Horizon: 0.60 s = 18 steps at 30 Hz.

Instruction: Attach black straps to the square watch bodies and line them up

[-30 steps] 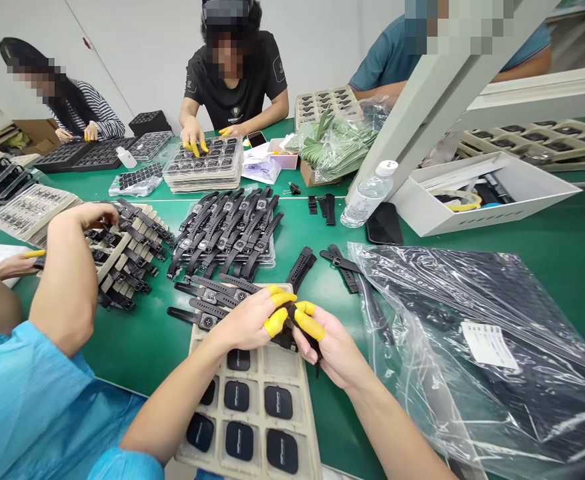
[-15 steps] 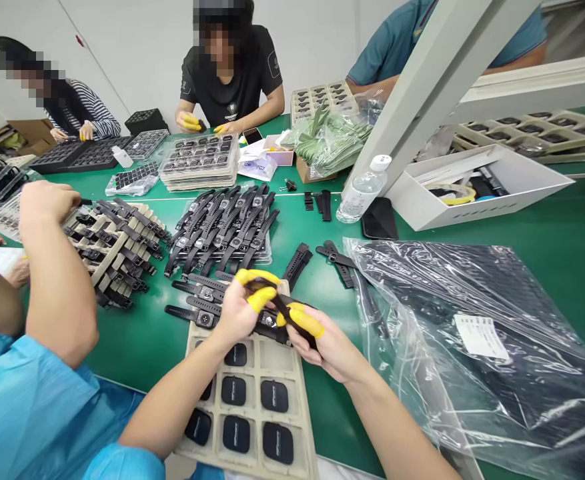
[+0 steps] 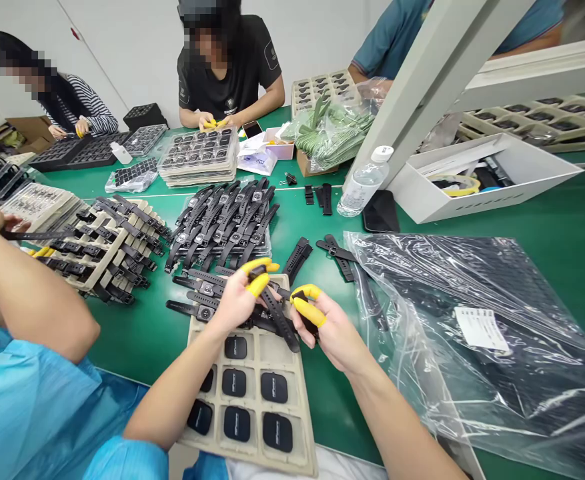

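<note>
My left hand (image 3: 242, 293), in yellow finger cots, is closed in a pinch on a black watch strap (image 3: 281, 321); its perforated length hangs down to the right. To its right my right hand (image 3: 322, 327), also in yellow cots, pinches a small black piece (image 3: 299, 295) whose kind is partly hidden by the fingers. Both hands are above the far end of a beige tray (image 3: 305, 427). Square black watch bodies (image 3: 277, 432) sit in its near pockets. Several strapped watches (image 3: 205, 313) lie across its far end, partly behind my left hand.
Loose straps (image 3: 297, 260) and a large plastic bag (image 3: 482, 393) lie to the right. Further back are rows of strapped watches (image 3: 222, 223), a water bottle (image 3: 365, 183), a phone (image 3: 381, 212) and a white box (image 3: 492, 193). A co-worker's arm (image 3: 27, 280) reaches over stacked trays at left.
My hands have moved apart, and the strap that curved between them now hangs from my left hand. The co-worker's arm at left has lowered and holds a strap over the stacked trays.
</note>
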Each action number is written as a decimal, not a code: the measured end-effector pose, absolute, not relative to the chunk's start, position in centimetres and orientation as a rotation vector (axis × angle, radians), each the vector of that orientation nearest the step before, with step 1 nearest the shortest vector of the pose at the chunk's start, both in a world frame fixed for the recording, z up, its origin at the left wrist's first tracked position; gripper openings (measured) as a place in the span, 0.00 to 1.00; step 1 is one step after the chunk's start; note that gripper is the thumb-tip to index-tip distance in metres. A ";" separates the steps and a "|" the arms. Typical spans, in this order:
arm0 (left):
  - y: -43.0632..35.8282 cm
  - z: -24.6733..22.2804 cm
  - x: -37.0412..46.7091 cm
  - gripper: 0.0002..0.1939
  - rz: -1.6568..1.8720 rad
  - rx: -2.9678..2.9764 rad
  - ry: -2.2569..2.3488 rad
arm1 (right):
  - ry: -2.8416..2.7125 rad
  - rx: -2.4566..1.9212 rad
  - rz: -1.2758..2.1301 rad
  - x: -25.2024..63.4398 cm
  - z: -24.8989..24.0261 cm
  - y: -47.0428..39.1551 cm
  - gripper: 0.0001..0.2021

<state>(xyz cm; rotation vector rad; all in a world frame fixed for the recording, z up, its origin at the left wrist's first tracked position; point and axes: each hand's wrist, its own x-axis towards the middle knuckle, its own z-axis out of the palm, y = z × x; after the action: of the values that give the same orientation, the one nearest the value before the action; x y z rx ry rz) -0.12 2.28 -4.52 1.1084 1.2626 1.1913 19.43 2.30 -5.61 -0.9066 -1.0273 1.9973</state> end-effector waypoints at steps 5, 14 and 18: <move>1.4 -5.7 0.4 0.24 0.953 1.955 1.201 | -1.014 -0.863 2.109 18.9 -5.6 1.8 0.18; 1.0 -5.5 -0.3 0.34 0.787 2.171 1.177 | -0.999 -0.836 2.237 19.2 -5.7 2.0 0.17; 1.0 -5.2 -0.2 0.29 0.805 2.209 1.189 | -0.887 -0.814 2.236 19.0 -5.6 1.9 0.18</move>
<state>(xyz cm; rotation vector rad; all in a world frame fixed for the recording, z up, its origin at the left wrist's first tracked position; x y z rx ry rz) -0.25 0.97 -5.17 2.2085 1.1891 0.8053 18.99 1.93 -5.62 -0.8138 -0.8873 2.2357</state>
